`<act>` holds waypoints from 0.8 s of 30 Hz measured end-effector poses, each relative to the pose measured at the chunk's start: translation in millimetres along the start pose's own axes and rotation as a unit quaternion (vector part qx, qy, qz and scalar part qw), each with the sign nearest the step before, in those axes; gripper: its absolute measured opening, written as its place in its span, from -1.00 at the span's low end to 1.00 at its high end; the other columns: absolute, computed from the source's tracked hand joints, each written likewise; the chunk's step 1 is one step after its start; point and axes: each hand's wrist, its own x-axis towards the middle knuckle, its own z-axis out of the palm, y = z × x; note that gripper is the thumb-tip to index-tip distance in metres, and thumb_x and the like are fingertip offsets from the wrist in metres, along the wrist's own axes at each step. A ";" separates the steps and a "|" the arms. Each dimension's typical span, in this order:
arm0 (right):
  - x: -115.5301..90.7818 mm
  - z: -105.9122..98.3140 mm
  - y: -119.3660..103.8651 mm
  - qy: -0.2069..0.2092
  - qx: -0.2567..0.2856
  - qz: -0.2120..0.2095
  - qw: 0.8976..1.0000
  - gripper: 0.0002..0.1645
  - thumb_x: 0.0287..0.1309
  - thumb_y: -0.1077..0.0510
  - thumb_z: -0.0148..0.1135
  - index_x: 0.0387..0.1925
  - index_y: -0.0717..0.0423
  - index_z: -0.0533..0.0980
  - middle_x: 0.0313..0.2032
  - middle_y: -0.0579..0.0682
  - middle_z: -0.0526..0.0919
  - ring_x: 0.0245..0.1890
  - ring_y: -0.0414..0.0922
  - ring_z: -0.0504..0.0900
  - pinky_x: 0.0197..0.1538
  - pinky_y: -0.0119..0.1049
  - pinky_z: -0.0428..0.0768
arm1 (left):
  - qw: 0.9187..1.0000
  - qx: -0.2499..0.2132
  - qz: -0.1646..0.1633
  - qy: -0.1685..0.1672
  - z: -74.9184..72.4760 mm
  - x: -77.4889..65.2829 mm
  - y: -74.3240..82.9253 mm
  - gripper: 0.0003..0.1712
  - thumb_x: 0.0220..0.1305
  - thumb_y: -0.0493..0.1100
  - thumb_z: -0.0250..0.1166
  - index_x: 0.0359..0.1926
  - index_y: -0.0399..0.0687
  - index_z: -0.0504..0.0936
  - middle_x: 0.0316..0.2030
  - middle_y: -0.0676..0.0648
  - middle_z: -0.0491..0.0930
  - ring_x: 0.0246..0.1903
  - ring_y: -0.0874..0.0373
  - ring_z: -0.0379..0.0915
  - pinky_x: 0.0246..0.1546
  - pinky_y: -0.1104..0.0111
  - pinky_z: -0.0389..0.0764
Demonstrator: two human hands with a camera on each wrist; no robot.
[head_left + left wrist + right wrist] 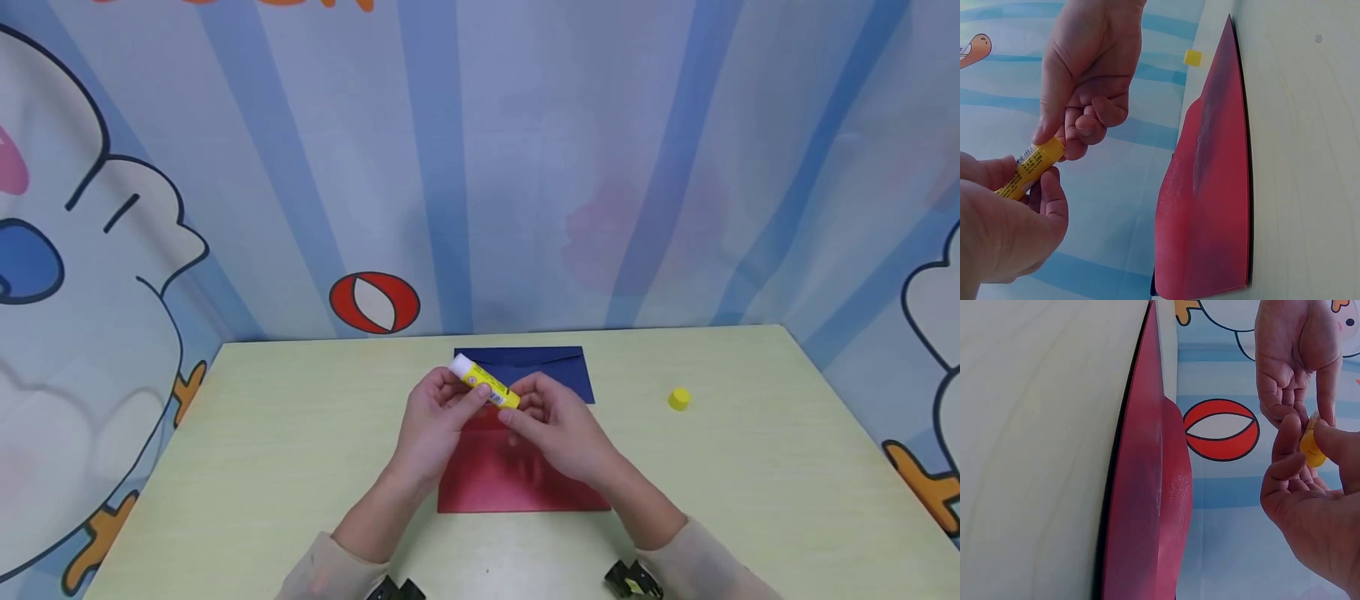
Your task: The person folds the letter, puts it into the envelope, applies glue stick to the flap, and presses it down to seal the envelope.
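A yellow glue stick (491, 387) with its white end bare is held up in both hands above the envelopes. My left hand (431, 421) grips its body between thumb and fingers. At the yellow base end, my right hand (562, 429) pinches with thumb and fingertips. Beneath the hands lies a red envelope (517, 479), its flap (1175, 206) raised a little and marked with pale smears. A dark blue envelope (551, 367) lies just behind it, partly covered by the hands and glue stick.
The yellow glue cap (679, 399) stands apart on the right side of the pale wooden table (765, 483). A printed blue backdrop (525, 167) rises behind the table's far edge and along both sides.
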 end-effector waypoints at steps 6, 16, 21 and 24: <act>0.9 -3.3 1.8 -0.034 0.007 0.004 0.999 -0.65 0.58 0.01 0.21 0.13 0.20 0.51 -0.26 0.20 0.74 -0.28 0.08 0.75 -0.21 -0.15 0.69 | 1.000 0.002 0.006 -0.001 0.1 -0.2 0.1 -0.59 0.44 -0.23 0.43 0.19 -0.23 0.51 0.12 -0.20 0.64 0.14 -0.03 0.61 0.10 0.26 0.70; -0.1 -3.3 -0.4 -0.035 0.060 0.020 0.997 -0.52 0.52 0.01 0.29 0.28 0.18 0.44 -0.01 0.26 0.70 -0.18 0.13 0.76 0.00 -0.13 0.73 | 1.000 0.002 0.007 -0.006 0.3 -0.9 0.9 -0.56 0.43 -0.20 0.44 0.21 -0.22 0.51 0.13 -0.19 0.65 0.15 -0.03 0.62 0.19 0.10 0.65; -0.9 0.2 -0.9 0.002 0.061 -0.014 0.998 -0.50 0.42 0.09 0.41 0.26 0.06 0.44 -0.02 0.16 0.68 -0.17 0.17 0.76 0.01 -0.04 0.76 | 1.000 -0.005 0.002 -0.016 0.7 -1.8 -0.2 -0.53 0.41 -0.18 0.47 0.21 -0.19 0.50 0.13 -0.17 0.65 0.16 -0.04 0.61 0.26 -0.07 0.58; -0.5 0.9 -0.4 0.018 0.053 -0.018 0.998 -0.56 0.42 0.10 0.42 0.22 0.04 0.49 -0.05 0.15 0.69 -0.20 0.14 0.75 0.00 0.01 0.77 | 1.000 -0.010 0.000 -0.020 0.2 -2.0 -1.0 -0.51 0.40 -0.17 0.47 0.22 -0.18 0.49 0.14 -0.17 0.65 0.16 -0.04 0.61 0.26 -0.07 0.59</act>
